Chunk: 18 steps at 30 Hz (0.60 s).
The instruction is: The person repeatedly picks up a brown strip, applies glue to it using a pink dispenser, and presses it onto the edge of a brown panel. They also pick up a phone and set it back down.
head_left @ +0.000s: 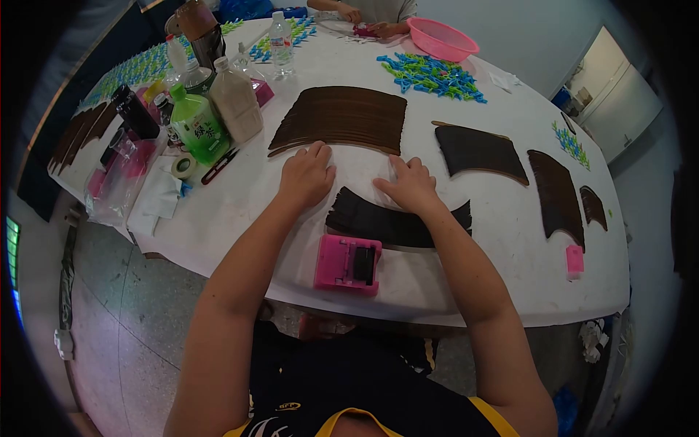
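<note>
Just ahead of my hands lies a wide dark-brown sheet of thin strips point(338, 116), set side by side with a ridged surface. At its near edge, my left hand point(306, 177) rests palm down with bent fingertips touching the edge left of the middle. My right hand point(410, 183) is at the near right corner, thumb and fingers apart, fingertips at the edge. Neither hand visibly holds anything. Partly under my right forearm is a darker curved stack of strips point(378, 220). A pink box with a black part point(347, 264) stands in front of it.
More dark strip stacks point(480, 153) lie to the right, near a small pink block point(574, 261). Bottles point(198, 125), scissors-like red tool point(219, 166) and a tape roll point(183, 166) crowd the left. Green and blue clips point(433, 76) and a pink basin point(443, 39) are near another person's hands point(382, 29).
</note>
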Available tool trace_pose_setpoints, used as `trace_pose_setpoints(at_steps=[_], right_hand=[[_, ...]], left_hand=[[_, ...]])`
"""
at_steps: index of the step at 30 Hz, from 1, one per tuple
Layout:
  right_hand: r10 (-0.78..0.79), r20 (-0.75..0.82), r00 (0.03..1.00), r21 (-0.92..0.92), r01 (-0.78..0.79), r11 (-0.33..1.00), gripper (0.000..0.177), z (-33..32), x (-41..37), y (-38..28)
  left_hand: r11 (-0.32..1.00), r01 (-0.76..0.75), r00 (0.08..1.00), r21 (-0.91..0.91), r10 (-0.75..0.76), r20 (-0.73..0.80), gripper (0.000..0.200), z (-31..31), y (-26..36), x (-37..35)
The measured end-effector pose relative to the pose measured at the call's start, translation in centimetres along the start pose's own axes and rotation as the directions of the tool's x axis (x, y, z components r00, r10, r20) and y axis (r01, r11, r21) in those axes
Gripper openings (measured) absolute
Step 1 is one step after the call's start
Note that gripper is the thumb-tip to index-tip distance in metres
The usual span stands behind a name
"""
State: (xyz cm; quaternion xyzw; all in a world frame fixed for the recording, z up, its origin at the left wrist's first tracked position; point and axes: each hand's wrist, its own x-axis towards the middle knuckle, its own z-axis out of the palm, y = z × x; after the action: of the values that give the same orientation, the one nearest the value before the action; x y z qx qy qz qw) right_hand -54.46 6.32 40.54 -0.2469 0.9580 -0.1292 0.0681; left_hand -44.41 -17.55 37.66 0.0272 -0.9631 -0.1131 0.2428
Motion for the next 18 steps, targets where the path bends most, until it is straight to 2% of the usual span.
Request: trace_pose_setpoints(at_steps=[8, 11, 13, 18], right_hand=[[0.041, 0.042, 0.998, 0.02, -0.042, 0.999, 0.085, -0.2, 0.2, 0.0], [0.043, 0.051, 0.998, 0.015, -0.044, 0.999, 0.086, -0.2, 0.2, 0.0], [0.023, 0.048, 0.999, 0.014, -0.024, 1.0, 0.087, -0.1, 0.3, 0.1], [0.007, 0.036, 0.999, -0.004, -0.007, 1.0, 0.088, 0.3, 0.4, 0.5]], left_hand=[[0.999, 0.034, 0.999, -0.005, -0.034, -0.028, 0.031, 0.3, -0.1, -0.3], [0.996, 0.088, 0.995, 0.033, -0.086, -0.049, 0.031, 0.3, -0.6, -0.9], [0.979, 0.166, 0.986, 0.12, -0.161, -0.05, 0.031, -0.4, -0.8, -1.9], [0.932, 0.316, 0.948, 0.178, -0.315, -0.037, 0.033, -2.3, -1.5, -3.3]])
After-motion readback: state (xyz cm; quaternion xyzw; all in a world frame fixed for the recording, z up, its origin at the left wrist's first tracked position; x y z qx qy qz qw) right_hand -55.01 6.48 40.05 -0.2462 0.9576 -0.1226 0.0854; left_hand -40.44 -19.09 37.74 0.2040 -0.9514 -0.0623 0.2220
